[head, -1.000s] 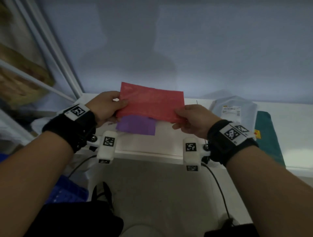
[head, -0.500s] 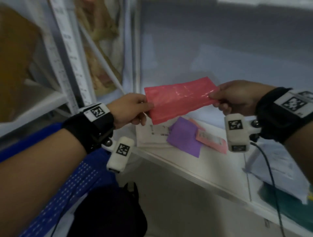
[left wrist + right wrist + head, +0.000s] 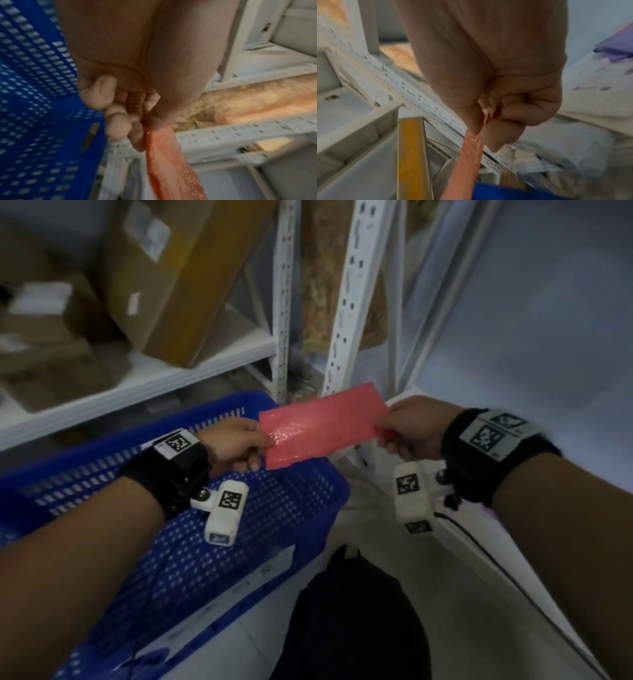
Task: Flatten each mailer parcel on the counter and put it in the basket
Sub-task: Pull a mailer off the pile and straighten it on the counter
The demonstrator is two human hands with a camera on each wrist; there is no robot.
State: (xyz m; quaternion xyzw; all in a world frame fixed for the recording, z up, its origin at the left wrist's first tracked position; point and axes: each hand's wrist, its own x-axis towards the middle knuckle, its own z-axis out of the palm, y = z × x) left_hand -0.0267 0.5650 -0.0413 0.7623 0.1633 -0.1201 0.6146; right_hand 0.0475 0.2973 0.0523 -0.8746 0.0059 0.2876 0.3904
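- Black bag (image 3: 346,621) on the floor, nearest the camera, between the forearms; its contents and full outline are too dark to make out.
- Blue basket (image 3: 301,501), perforated, sits low at the left. Flat pale items lie inside near the front wall; blurred, not identifiable.
- Left hand (image 3: 236,445): thumb on top and curled fingers (image 3: 118,125) beneath pinch the left short edge of the red mailer (image 3: 322,428).
- Right hand (image 3: 407,428): same closed pinch on the right short edge; the wrist view shows the film crumpled between thumb and fingers (image 3: 503,129).
- The mailer hangs in the air, stretched between both hands, its left end above the basket's far right corner, the rest beyond the rim. Judgement: the two-handed hold keeps it flat for lowering into the basket.
- Worktop (image 3: 590,83) barely visible at right, carrying a purple mailer (image 3: 618,50) and pale parcels, cut off.
- Shelving (image 3: 346,302) with cardboard boxes (image 3: 164,278) behind, motion-blurred.
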